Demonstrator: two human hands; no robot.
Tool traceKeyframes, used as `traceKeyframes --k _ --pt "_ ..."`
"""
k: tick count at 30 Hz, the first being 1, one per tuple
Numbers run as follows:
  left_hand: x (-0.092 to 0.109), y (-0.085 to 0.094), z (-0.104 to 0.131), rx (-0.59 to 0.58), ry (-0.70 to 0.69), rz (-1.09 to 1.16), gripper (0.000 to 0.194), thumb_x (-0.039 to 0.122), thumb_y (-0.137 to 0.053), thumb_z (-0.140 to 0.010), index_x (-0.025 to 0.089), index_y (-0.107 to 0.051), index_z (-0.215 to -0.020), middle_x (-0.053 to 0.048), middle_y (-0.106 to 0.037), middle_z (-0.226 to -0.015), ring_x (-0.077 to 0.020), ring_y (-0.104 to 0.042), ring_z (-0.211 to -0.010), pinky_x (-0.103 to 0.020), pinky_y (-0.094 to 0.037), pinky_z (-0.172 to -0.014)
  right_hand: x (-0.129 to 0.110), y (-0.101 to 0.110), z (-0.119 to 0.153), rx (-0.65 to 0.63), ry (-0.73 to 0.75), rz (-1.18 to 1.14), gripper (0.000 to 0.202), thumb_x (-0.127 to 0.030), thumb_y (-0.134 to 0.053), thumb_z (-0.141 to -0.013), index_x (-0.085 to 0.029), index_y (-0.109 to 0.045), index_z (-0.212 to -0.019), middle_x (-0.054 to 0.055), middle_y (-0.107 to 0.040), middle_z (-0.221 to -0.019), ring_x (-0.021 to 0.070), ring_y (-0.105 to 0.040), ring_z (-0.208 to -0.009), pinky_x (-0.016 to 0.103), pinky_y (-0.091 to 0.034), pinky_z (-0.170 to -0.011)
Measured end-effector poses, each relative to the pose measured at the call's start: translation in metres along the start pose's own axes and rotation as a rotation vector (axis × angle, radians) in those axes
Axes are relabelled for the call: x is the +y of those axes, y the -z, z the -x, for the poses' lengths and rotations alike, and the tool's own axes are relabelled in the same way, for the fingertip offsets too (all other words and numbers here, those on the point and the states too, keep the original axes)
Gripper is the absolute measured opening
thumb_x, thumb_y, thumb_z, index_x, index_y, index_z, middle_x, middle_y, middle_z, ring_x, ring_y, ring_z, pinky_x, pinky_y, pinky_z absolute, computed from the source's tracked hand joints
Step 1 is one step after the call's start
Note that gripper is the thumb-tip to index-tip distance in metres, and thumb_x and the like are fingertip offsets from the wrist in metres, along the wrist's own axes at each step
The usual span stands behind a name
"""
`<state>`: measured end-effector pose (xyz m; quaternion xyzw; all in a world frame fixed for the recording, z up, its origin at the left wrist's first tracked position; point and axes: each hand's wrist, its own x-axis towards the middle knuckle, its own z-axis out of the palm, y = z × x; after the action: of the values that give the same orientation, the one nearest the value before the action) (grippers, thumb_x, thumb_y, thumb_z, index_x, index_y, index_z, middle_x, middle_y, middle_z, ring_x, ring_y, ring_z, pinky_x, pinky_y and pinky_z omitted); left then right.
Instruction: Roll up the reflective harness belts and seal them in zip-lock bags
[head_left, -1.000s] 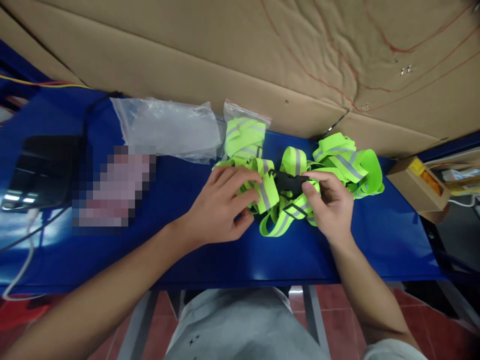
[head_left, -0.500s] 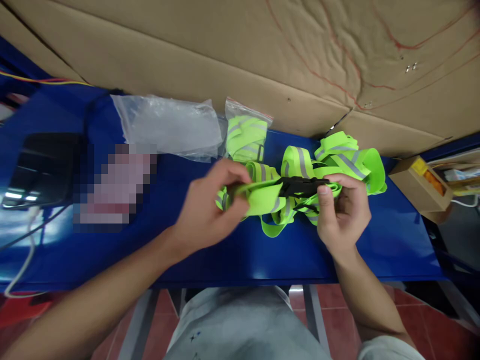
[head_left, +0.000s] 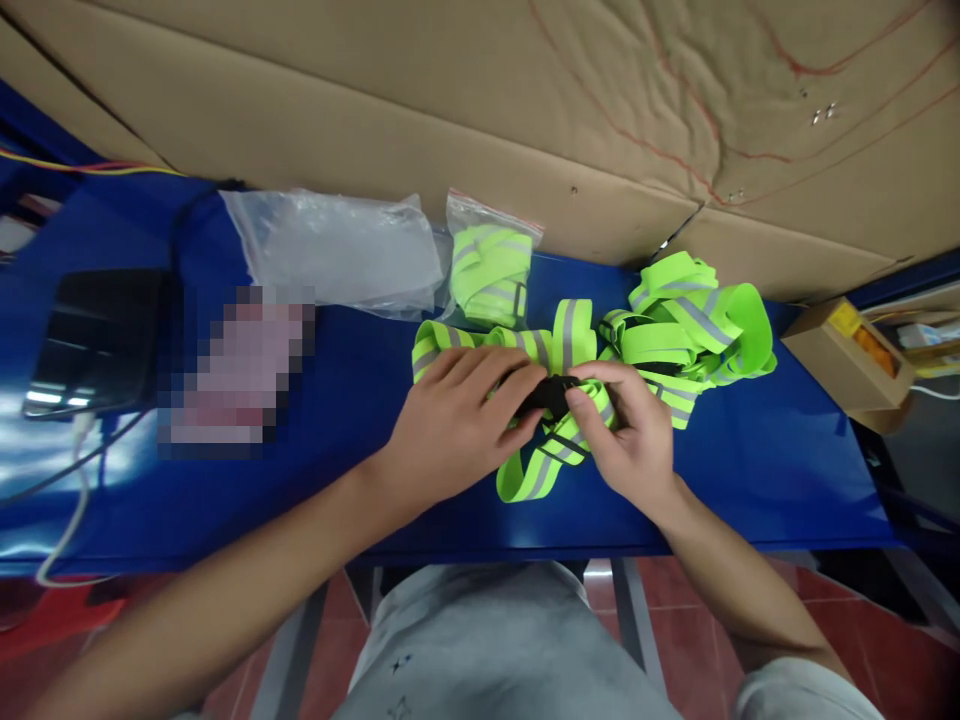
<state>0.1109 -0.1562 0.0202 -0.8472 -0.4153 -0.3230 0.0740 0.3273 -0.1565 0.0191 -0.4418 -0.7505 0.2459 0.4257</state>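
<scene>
Black plastic buckle [head_left: 555, 396] on a neon-yellow, grey-striped fabric strap [head_left: 537, 476] is over the glossy blue tabletop [head_left: 787, 465], its opposite ends pinched by the left hand [head_left: 459, 425] and the right hand [head_left: 637, 437].

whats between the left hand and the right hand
A black buckle lies between the left hand and the right hand, with both touching it; a yellow-green reflective strap loops just below. The head view shows this.
</scene>
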Motion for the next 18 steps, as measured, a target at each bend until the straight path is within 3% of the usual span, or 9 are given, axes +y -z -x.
traceKeyframes --k 5,9,11,14,16,18 --pt "-0.006 0.001 0.0 -0.001 -0.13 -0.117 0.01 0.022 -0.063 -0.095 0.017 -0.069 -0.1 -0.004 -0.079 -0.104 -0.0227 -0.075 -0.086 -0.035 -0.054 -0.074 -0.001 -0.005 0.0 -0.081 0.025 0.023 0.029 -0.02 -0.063 -0.103 -0.027 -0.061 -0.13 0.005 -0.074 -0.115 0.0197 -0.073 -0.107 0.033 -0.06 -0.088" --pt "-0.011 -0.003 0.003 -0.038 -0.092 -0.047 0.009 0.026 -0.064 -0.095 0.021 -0.069 -0.09 -0.003 -0.078 -0.097 -0.0202 -0.072 -0.074 -0.032 -0.05 -0.065 -0.005 -0.004 -0.004 -0.13 0.071 0.1 0.032 -0.019 -0.058 -0.104 -0.027 -0.057 -0.135 0.007 -0.073 -0.118 0.0208 -0.072 -0.11 0.034 -0.061 -0.09" --pt "-0.018 -0.002 0.002 -0.117 0.017 0.106 0.016 0.034 -0.064 -0.099 0.024 -0.073 -0.107 -0.002 -0.079 -0.095 -0.0195 -0.074 -0.077 -0.03 -0.051 -0.068 -0.001 0.004 -0.01 -0.103 0.083 0.148 0.03 -0.021 -0.055 -0.106 -0.027 -0.06 -0.134 0.007 -0.073 -0.12 0.0219 -0.072 -0.111 0.036 -0.06 -0.093" --pt "-0.032 0.007 -0.002 -0.193 0.272 0.451 0.034 0.04 -0.069 -0.098 0.028 -0.07 -0.13 0.0 -0.079 -0.098 -0.017 -0.074 -0.084 -0.027 -0.054 -0.075 0.013 0.025 -0.02 0.05 0.039 0.173 0.029 -0.029 -0.053 -0.108 -0.028 -0.066 -0.134 0.008 -0.073 -0.131 0.0249 -0.068 -0.123 0.043 -0.055 -0.105" --pt "-0.042 0.017 -0.007 -0.131 0.405 0.681 0.031 0.041 -0.075 -0.093 0.027 -0.075 -0.121 0.001 -0.079 -0.099 -0.0155 -0.073 -0.084 -0.025 -0.055 -0.075 0.025 0.044 -0.024 0.101 -0.041 0.099 0.032 -0.035 -0.056 -0.106 -0.03 -0.068 -0.136 0.005 -0.07 -0.14 0.0259 -0.063 -0.133 0.046 -0.05 -0.114" --pt "-0.051 0.03 -0.011 -0.001 0.483 0.905 0.025 0.042 -0.084 -0.087 0.025 -0.078 -0.104 0.001 -0.079 -0.097 -0.0139 -0.072 -0.082 -0.023 -0.055 -0.073 0.035 0.062 -0.022 0.079 -0.145 -0.022 0.036 -0.04 -0.065 -0.101 -0.033 -0.069 -0.137 0.003 -0.07 -0.141 0.0255 -0.065 -0.131 0.044 -0.052 -0.11"
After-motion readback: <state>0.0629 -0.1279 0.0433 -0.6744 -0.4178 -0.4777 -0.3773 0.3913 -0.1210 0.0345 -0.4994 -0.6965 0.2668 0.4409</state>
